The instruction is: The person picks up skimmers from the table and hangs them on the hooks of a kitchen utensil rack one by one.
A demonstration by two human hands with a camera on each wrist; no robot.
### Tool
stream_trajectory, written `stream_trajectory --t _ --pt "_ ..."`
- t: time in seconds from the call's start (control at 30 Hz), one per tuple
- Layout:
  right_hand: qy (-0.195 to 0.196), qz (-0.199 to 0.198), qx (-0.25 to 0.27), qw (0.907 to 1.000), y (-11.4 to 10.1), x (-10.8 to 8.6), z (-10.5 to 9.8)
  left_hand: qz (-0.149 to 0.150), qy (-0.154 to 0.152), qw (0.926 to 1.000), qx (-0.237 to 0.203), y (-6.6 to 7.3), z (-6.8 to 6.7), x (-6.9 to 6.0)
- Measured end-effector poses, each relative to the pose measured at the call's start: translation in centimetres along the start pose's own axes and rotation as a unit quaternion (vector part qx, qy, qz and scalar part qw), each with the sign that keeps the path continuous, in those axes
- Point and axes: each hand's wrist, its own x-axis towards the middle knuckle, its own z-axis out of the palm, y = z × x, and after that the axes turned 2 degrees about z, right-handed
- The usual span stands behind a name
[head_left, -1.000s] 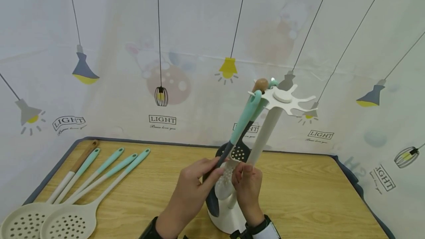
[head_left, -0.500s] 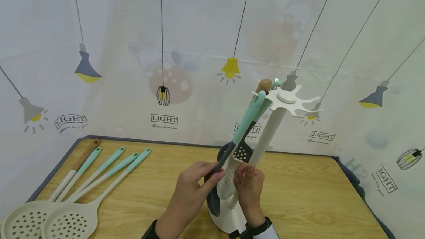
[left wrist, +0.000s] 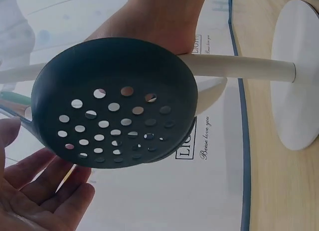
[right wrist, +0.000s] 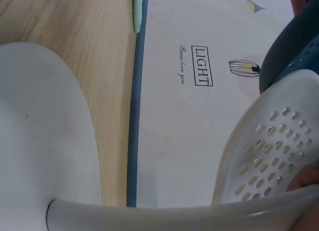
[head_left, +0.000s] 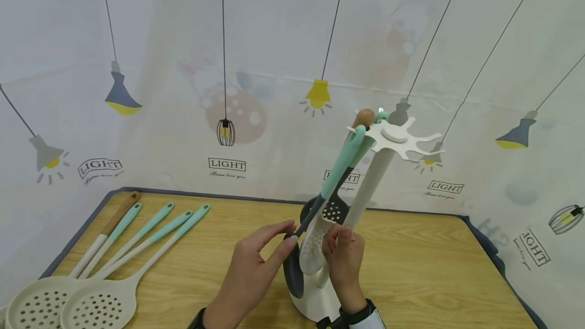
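dark skimmer (head_left: 294,274) | at left hand (head_left: 254,266) | right hand (head_left: 345,259) grips white pole (head_left: 370,186)

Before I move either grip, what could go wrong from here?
First, the stand may tip if the right grip lets go, since the hung tools crowd one side. Second, the nearer dark strainer, beside the left grip, might swing into the white slotted spoon if nudged. Third, the strainer's green handle might slip off if poorly seated; the views don't clearly show that.
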Motion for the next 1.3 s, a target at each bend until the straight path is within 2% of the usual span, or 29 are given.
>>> stream_trajectory --t 0.17,0.3,0.43,0.53,0.63,0.77,0.9,1.0,1.1,1.3 --pt "-0.001 0.006 0.003 1.0000 -0.2 0.0 0.0 0.003 0.002 1.0000 0.007 -0.4 -0.6 -0.2" --pt "-0.004 0.010 -0.007 0.9999 -0.4 0.1 0.0 0.010 0.007 0.9993 0.034 -1.2 -1.5 -0.2" --pt "-0.004 0.011 -0.015 0.9998 -0.5 0.0 0.1 0.015 0.018 0.9954 0.093 -2.3 -3.0 -0.3" --pt "-0.004 0.016 -0.014 0.9998 -0.5 0.0 0.0 0.017 0.024 0.9885 0.148 -3.1 -4.2 -0.4" --pt "-0.005 0.017 -0.013 0.9998 -0.4 0.0 0.0 0.009 0.022 0.9796 0.199 -3.8 -5.4 -0.6" --pt "-0.008 0.005 -0.016 0.9998 -0.4 0.0 0.0 -0.021 0.014 0.9657 0.258 -4.5 -7.2 -0.8" --pt "-0.010 -0.003 -0.017 0.9998 -0.3 0.0 -0.1 -0.044 0.009 0.9489 0.312 -5.2 -9.0 -1.0" --pt "-0.009 -0.002 -0.013 0.9999 -0.3 0.0 -0.1 -0.061 0.004 0.9336 0.353 -5.9 -10.2 -1.1" --pt "-0.011 -0.004 -0.009 0.9999 -0.3 0.1 -0.1 -0.084 -0.002 0.9197 0.384 -6.5 -11.2 -1.3" --pt "-0.016 -0.008 -0.007 0.9998 -0.3 0.1 -0.1 -0.093 0.003 0.8980 0.430 -8.0 -12.8 -1.8"
